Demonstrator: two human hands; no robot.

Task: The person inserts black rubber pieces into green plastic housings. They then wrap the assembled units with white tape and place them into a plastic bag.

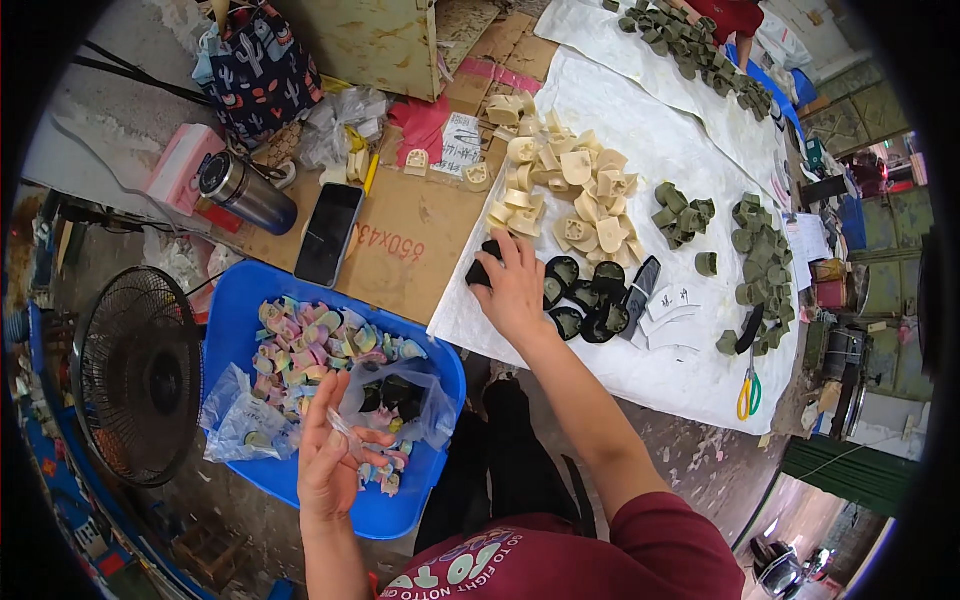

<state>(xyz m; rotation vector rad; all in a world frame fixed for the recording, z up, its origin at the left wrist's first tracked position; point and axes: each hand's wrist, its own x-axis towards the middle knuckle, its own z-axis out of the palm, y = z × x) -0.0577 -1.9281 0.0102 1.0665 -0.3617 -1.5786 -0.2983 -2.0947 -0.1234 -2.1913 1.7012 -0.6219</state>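
Note:
My left hand (332, 455) pinches the edge of a clear plastic bag (433, 405) over a blue plastic tub (240, 330). Several dark pieces (400, 398) lie inside the bag. At the table's near left corner, my right hand (520, 290) closes its fingers round a black block-shaped piece (484, 262), partly hidden by the fingers. Just right of it sit several black rounded pieces (567, 322) with greenish tops. Behind them is a pile of cream heel-shaped blocks (590, 190). Multicoloured pastel pieces (310, 340) fill the tub under the bag.
White sheeting (690, 390) covers the table; dark green blocks (765, 260), a knife-like black tool (643, 285) and scissors (749, 392) lie there. A phone (330, 235) and steel flask (250, 195) stand left on cardboard. A fan (140, 375) flanks the tub. Another person (730, 18) is at the far end.

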